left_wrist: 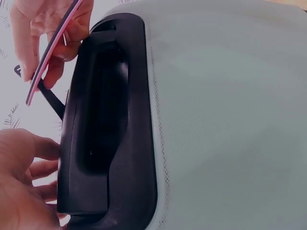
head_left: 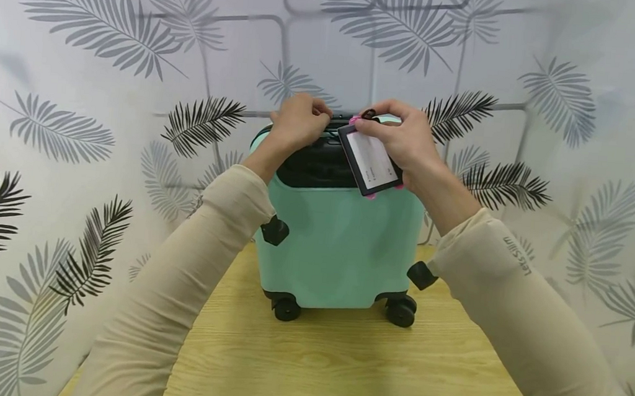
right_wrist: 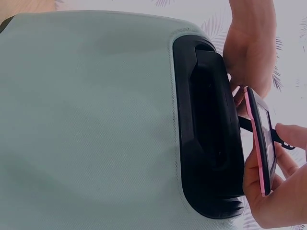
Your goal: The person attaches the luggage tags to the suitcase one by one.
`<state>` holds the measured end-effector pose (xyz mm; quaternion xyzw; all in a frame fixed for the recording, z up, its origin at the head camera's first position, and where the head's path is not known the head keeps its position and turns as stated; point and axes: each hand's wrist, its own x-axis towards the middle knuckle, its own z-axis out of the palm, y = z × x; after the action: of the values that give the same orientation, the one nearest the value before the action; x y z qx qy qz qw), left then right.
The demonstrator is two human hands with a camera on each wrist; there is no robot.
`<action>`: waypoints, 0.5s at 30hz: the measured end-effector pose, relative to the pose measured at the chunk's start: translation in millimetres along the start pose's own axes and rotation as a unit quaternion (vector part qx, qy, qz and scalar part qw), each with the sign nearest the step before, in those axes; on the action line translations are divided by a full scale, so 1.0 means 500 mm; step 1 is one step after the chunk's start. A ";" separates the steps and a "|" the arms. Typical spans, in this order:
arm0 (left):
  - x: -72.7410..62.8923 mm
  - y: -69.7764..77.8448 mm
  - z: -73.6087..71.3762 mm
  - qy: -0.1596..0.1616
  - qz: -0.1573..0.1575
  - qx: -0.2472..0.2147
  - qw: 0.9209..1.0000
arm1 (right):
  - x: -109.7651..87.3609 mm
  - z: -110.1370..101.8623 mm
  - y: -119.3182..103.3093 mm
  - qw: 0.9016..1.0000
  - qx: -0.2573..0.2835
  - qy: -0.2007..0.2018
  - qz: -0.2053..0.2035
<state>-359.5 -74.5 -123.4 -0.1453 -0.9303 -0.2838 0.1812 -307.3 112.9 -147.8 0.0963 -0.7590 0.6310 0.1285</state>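
A luggage tag with a white card face, a dark frame and pink edging is in front of the top of a mint-green suitcase, between twelve and one o'clock from the suitcase's middle in the head view. It tilts, its lower end leaning toward five o'clock. The right hand holds it at the upper end, thumb on the near side and bent fingers behind, so this hand is closed in a pinch. A narrow black strap runs from the tag toward the black carry handle and passes out of sight behind it; whether it loops right around the handle cannot be told.

The left hand is at eleven o'clock on the suitcase, well apart from the tag. Its fingers are bent and the tips meet the far side of the handle in the left wrist view; whether they grip it, or pinch the hidden part of the strap, cannot be told.

The handle sits in a black recess. Below, black wheels show at five and seven o'clock, resting on a wood-grained table. Beige sleeves reach in from seven and five o'clock, the right one lettered. Behind stands a pale wall covering with grey and black feather-like leaves.
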 end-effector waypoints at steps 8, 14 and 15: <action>0.013 0.002 0.001 0.019 -0.007 -0.025 0.999 | 0.001 0.004 0.005 1.000 -0.007 0.002 -0.021; 0.021 0.010 -0.003 0.022 -0.025 -0.005 0.999 | 0.001 0.004 0.008 1.000 -0.009 -0.002 -0.026; 0.022 0.010 -0.003 0.025 -0.026 0.000 0.999 | 0.001 0.005 0.008 1.000 -0.007 -0.004 -0.026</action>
<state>-367.0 -69.5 -115.2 -0.1138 -0.9292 -0.2916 0.1967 -309.1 111.4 -152.0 0.1175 -0.7613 0.6215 0.1428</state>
